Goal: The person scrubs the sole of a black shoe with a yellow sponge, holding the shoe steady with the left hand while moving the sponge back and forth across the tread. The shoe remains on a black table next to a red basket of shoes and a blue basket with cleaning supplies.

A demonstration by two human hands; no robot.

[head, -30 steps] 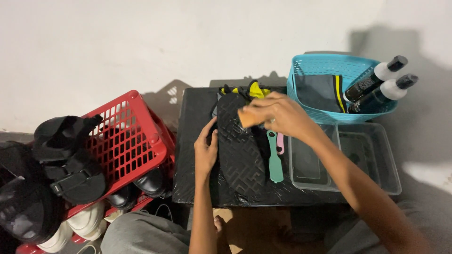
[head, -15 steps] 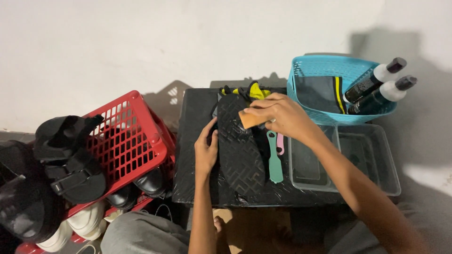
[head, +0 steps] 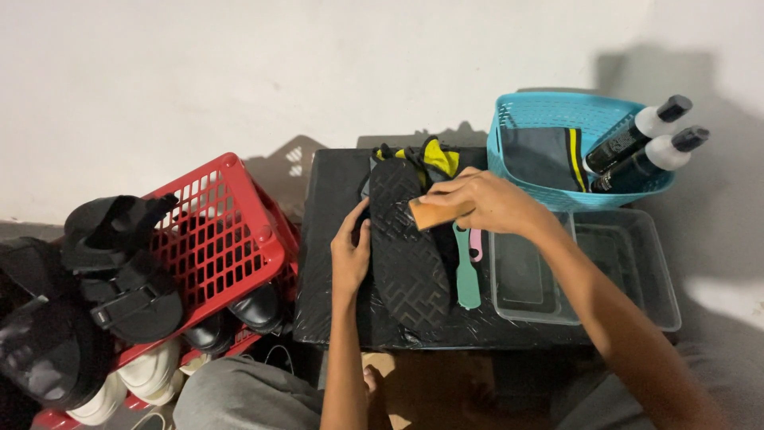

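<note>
Open mat (head: 334, 239) lies left of the sole (head: 410, 247); 2 brush handles (head: 468, 275) and a clear tray (head: 585, 271) crowd its right.

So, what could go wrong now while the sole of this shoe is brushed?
The left hand only steadies the upturned black shoe from one side, so it may slide under the right hand and its wooden brush. The teal brush and pink brush lie close and could be knocked off the black mat.
</note>
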